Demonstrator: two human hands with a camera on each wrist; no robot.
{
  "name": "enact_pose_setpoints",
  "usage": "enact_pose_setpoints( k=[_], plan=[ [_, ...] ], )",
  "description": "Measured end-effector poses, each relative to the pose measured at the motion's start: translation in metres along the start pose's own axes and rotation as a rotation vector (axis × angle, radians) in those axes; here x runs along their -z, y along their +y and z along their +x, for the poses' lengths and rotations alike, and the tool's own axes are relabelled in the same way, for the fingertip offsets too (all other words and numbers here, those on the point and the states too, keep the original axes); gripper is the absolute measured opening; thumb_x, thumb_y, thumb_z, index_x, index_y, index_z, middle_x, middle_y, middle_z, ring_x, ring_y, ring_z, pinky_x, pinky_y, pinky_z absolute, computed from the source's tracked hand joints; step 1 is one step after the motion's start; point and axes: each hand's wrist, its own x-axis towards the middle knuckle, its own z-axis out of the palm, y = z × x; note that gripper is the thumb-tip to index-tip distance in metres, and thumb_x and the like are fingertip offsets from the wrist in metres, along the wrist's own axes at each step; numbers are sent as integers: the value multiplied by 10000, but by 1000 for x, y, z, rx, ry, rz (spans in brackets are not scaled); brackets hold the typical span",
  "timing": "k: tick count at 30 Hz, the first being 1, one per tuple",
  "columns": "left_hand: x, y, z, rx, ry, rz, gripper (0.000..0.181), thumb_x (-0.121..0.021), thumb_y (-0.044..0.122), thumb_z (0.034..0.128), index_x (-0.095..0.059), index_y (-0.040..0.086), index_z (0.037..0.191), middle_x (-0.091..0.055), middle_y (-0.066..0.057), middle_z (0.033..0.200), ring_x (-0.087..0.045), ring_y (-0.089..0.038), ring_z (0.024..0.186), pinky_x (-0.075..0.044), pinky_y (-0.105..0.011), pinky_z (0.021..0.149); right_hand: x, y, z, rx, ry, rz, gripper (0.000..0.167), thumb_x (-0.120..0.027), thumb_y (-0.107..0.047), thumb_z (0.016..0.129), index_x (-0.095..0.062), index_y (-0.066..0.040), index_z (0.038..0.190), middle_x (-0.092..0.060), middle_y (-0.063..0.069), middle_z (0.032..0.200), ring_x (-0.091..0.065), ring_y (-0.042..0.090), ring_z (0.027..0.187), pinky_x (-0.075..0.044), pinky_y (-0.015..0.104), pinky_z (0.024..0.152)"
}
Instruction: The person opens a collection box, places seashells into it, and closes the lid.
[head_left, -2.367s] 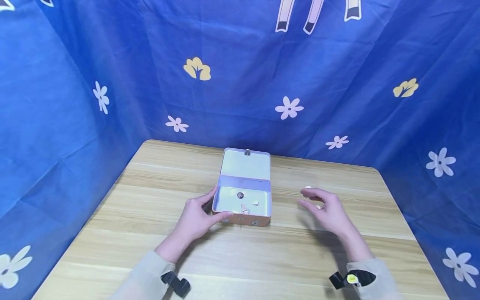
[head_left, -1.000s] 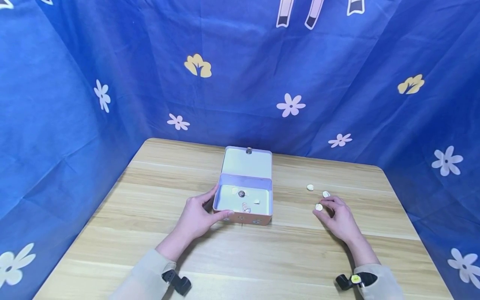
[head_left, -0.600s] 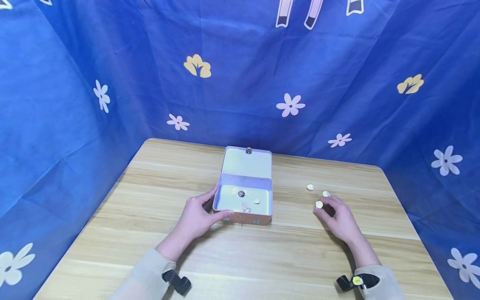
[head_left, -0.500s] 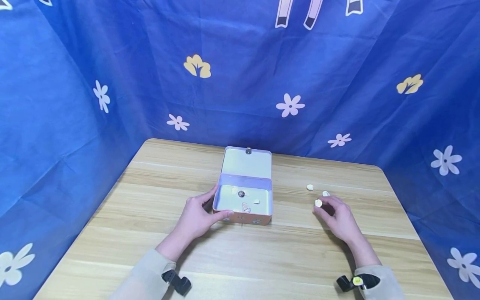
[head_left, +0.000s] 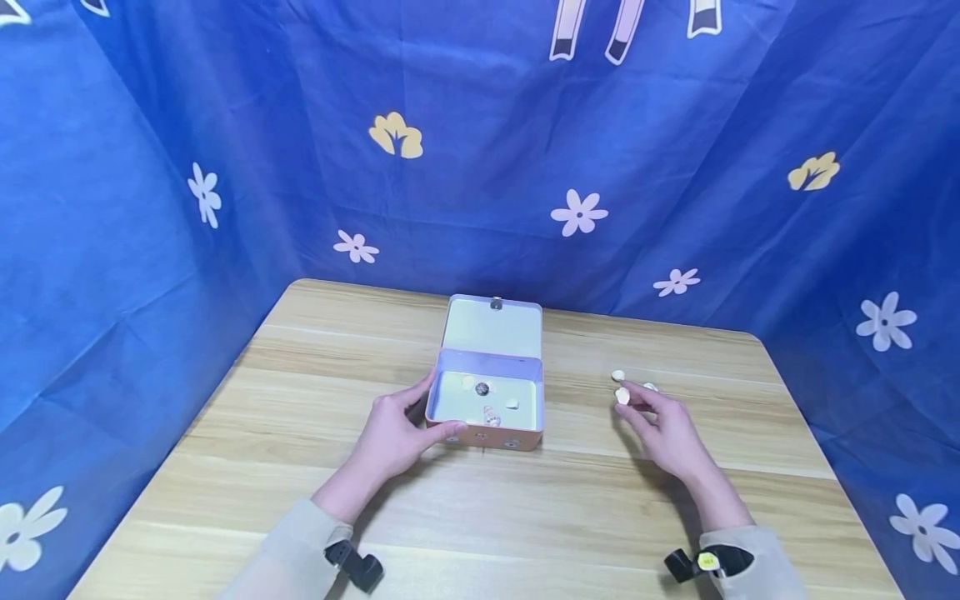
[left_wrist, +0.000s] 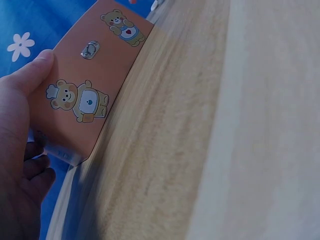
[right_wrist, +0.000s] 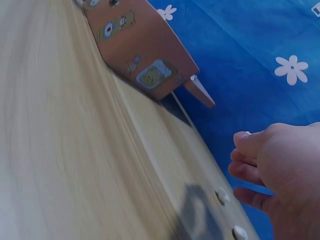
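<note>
An orange tin box [head_left: 495,438] with bear pictures stands on the table, its lid raised at the back. My left hand [head_left: 392,437] grips its left side, the thumb along the front wall. Inside lie a dark round piece [head_left: 482,388], a pinkish spiral shell [head_left: 491,417] and small white shells [head_left: 512,404]. To the right, my right hand [head_left: 672,439] pinches a white shell [head_left: 622,397] between thumb and fingers, above the table. In the right wrist view only a sliver of that shell shows at the fingertips.
Two more white shells lie on the wooden table [head_left: 570,517]: one shell [head_left: 618,375] just beyond the right fingertips, another shell [head_left: 650,387] partly behind the right hand. A blue curtain [head_left: 480,167] with flowers hangs around the table's back and sides.
My right hand came down to the nearest white shell, pinched it, lifted it, and has moved left with it. The left hand stays on the tin box.
</note>
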Motion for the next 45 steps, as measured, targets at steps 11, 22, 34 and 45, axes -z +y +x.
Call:
enact_pose_setpoints(
  k=[11,22,34,45],
  plan=[
    [0,1,0,9,-5,-3,1081,-931,613,704,-532,34,1525,-579,-129,1464,-527,-275,1384,-406,-441,1162,-15,-28,18,63,-21,2,398,-770,-72,978,-692,18,1358,-777,49,1029,-721,240,983,-606,415,780],
    [0,0,1,4,1,5,1077,-926,624,705,-539,36,1519,-582,-120,1459,-532,-266,1378,-412,-433,1158,-37,-58,37,108,-62,62,388,-777,-103,981,-706,6,1347,-782,42,1077,-719,197,987,-588,527,818],
    [1,1,0,8,-2,4,1071,-931,612,706,-540,31,1516,-580,-124,1460,-537,-277,1375,-417,-437,1153,-62,-87,56,106,-142,189,401,-762,-130,1000,-690,9,1370,-768,36,1081,-710,193,996,-601,477,868],
    [2,1,1,-8,-7,21,1040,-915,609,738,-540,34,1518,-572,-133,1464,-530,-280,1370,-431,-455,1140,-88,-104,70,138,-204,180,370,-772,-138,993,-722,-49,1349,-758,-24,1019,-716,151,970,-601,431,843]
  ],
)
